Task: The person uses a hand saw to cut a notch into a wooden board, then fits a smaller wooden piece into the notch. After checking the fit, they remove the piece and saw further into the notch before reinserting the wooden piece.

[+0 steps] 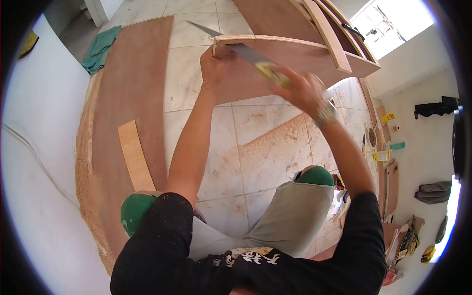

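Note:
A hand saw with a yellowish handle crosses the near end of a reddish-brown wooden panel, its tip sticking out past the panel's pale top edge. My right hand, slightly blurred, is wrapped round the saw's handle. At the panel's left end, my left hand grips the board close beside the blade; part of its fingers is hidden behind the wood. A pale crosspiece lies across the panel further right.
Sawdust covers part of the tiled floor below the panel. On the left, a long brown board carries a short plywood strip. A green cloth lies beyond it. Tools and scraps line the right wall.

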`<state>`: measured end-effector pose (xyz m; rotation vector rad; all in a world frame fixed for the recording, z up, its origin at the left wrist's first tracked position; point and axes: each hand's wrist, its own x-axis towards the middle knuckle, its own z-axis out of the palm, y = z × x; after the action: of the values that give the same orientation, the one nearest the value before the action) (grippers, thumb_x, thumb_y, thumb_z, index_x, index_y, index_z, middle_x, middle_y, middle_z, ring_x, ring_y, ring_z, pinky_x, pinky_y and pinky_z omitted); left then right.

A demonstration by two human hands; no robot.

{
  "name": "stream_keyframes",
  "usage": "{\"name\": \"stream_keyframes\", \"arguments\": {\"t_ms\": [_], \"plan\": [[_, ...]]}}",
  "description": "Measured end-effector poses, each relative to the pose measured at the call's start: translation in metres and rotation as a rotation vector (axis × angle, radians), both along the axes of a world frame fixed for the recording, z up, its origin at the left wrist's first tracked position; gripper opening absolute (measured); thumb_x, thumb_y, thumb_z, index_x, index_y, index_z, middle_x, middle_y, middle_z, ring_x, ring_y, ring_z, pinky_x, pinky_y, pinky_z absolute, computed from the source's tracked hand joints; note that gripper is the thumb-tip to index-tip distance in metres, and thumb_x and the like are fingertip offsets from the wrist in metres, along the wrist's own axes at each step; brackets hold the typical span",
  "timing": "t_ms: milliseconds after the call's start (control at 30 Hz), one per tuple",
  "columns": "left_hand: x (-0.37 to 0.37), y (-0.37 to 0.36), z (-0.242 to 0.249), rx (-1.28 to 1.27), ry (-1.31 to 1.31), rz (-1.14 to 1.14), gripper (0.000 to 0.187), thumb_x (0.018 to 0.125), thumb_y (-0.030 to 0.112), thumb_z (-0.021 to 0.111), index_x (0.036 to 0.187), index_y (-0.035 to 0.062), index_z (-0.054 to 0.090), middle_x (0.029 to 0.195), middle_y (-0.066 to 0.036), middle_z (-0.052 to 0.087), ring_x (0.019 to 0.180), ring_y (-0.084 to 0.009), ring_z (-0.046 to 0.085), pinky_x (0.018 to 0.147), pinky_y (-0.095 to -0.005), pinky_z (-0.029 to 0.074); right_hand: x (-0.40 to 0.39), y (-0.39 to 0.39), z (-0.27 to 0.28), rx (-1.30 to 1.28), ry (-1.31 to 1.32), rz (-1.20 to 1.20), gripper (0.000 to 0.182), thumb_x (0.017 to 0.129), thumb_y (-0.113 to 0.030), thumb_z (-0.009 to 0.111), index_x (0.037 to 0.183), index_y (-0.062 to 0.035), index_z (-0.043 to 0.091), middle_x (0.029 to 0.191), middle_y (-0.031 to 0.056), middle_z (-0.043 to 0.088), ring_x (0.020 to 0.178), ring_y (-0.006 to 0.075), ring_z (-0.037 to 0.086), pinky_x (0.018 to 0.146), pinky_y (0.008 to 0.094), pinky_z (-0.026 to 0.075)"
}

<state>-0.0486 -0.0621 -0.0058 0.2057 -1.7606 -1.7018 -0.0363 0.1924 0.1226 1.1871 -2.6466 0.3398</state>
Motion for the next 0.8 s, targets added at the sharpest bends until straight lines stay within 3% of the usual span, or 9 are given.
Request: {"name": "stream_keyframes", "arguments": {"t_ms": [33, 167, 333, 400, 467, 567, 633, 733, 800], "plan": [[-0.004, -0.001, -0.004, 0.062, 0.062, -0.03, 0.024, 0.084, 0.003, 0.075, 0.108, 0.0001, 0.075, 0.098, -0.008, 0.079, 0.091, -0.0151, 0.072, 0.082, -0.0301, 0.056, -0.025, -0.042, -0.002, 0.042, 0.159, 0.086, 0.042, 0.089, -0.045, 0.076, 0.126, -0.0274, 0.069, 0.073, 0.0074, 0.075, 0.061, 0.0279, 0.071, 0.059, 0.0416, 0.057], [-0.01, -0.006, -0.003, 0.177, 0.194, -0.111, 0.025, 0.083, 0.001, 0.075, 0.108, 0.0002, 0.075, 0.099, -0.007, 0.079, 0.091, -0.0148, 0.072, 0.082, -0.0294, 0.055, -0.027, -0.067, -0.01, -0.117, 0.126, 0.187, 0.043, 0.09, -0.044, 0.074, 0.128, -0.0241, 0.069, 0.072, 0.0093, 0.074, 0.062, 0.0294, 0.071, 0.061, 0.0419, 0.057], [0.005, 0.003, 0.011, 0.151, 0.079, -0.092, 0.031, 0.079, 0.002, 0.081, 0.11, 0.0016, 0.076, 0.101, -0.007, 0.079, 0.092, -0.0141, 0.072, 0.082, -0.0303, 0.056, 0.053, 0.041, -0.004, -0.053, 0.096, -0.059, 0.042, 0.089, -0.044, 0.073, 0.126, -0.0234, 0.071, 0.072, 0.0084, 0.075, 0.056, 0.0257, 0.07, 0.055, 0.0399, 0.055], [-0.002, -0.001, 0.004, 0.141, 0.116, -0.1, 0.034, 0.078, 0.005, 0.084, 0.111, 0.002, 0.076, 0.101, -0.007, 0.08, 0.092, -0.0143, 0.072, 0.082, -0.0306, 0.056, 0.075, 0.093, -0.009, -0.091, 0.163, -0.025, 0.039, 0.089, -0.041, 0.074, 0.124, -0.0247, 0.072, 0.075, 0.0074, 0.076, 0.058, 0.0224, 0.072, 0.053, 0.038, 0.055], [-0.006, 0.0, 0.004, 0.092, 0.118, -0.042, 0.029, 0.08, 0.002, 0.081, 0.108, -0.0004, 0.075, 0.098, -0.007, 0.079, 0.091, -0.0142, 0.072, 0.081, -0.0302, 0.056, 0.048, 0.093, -0.018, -0.109, 0.169, 0.024, 0.038, 0.089, -0.041, 0.074, 0.123, -0.026, 0.072, 0.074, 0.0064, 0.076, 0.057, 0.0214, 0.072, 0.052, 0.0375, 0.055], [0.007, 0.002, -0.006, 0.051, 0.066, -0.029, 0.026, 0.08, 0.002, 0.079, 0.106, -0.0005, 0.075, 0.096, -0.007, 0.079, 0.09, -0.0146, 0.072, 0.08, -0.0307, 0.057, -0.019, 0.008, -0.005, -0.011, 0.096, 0.064, 0.037, 0.084, -0.035, 0.079, 0.12, -0.0261, 0.074, 0.076, 0.0086, 0.076, 0.058, 0.0235, 0.072, 0.057, 0.0376, 0.058], [0.002, -0.004, -0.006, 0.03, 0.045, -0.038, 0.027, 0.079, 0.003, 0.079, 0.105, 0.0005, 0.076, 0.097, -0.007, 0.079, 0.091, -0.0151, 0.072, 0.08, -0.0315, 0.057, -0.064, -0.031, -0.011, -0.015, 0.199, 0.249, 0.04, 0.085, -0.04, 0.079, 0.122, -0.0266, 0.072, 0.072, 0.0068, 0.075, 0.057, 0.0253, 0.071, 0.055, 0.0388, 0.056], [-0.01, -0.009, -0.001, 0.079, 0.095, -0.053, 0.026, 0.078, 0.004, 0.079, 0.104, 0.0014, 0.077, 0.097, -0.007, 0.079, 0.091, -0.0154, 0.073, 0.08, -0.0322, 0.057, -0.047, -0.035, -0.012, -0.111, 0.209, 0.293, 0.043, 0.089, -0.043, 0.076, 0.127, -0.0239, 0.069, 0.071, 0.0095, 0.073, 0.057, 0.0291, 0.07, 0.054, 0.0407, 0.054], [-0.014, -0.008, -0.007, 0.182, 0.185, -0.112, 0.024, 0.079, 0.002, 0.078, 0.103, 0.0011, 0.077, 0.096, -0.006, 0.079, 0.092, -0.0152, 0.073, 0.08, -0.0319, 0.057, -0.019, -0.041, -0.006, -0.057, 0.101, 0.18, 0.044, 0.093, -0.043, 0.073, 0.131, -0.0224, 0.067, 0.072, 0.0111, 0.073, 0.058, 0.0301, 0.07, 0.054, 0.0419, 0.053]]}}
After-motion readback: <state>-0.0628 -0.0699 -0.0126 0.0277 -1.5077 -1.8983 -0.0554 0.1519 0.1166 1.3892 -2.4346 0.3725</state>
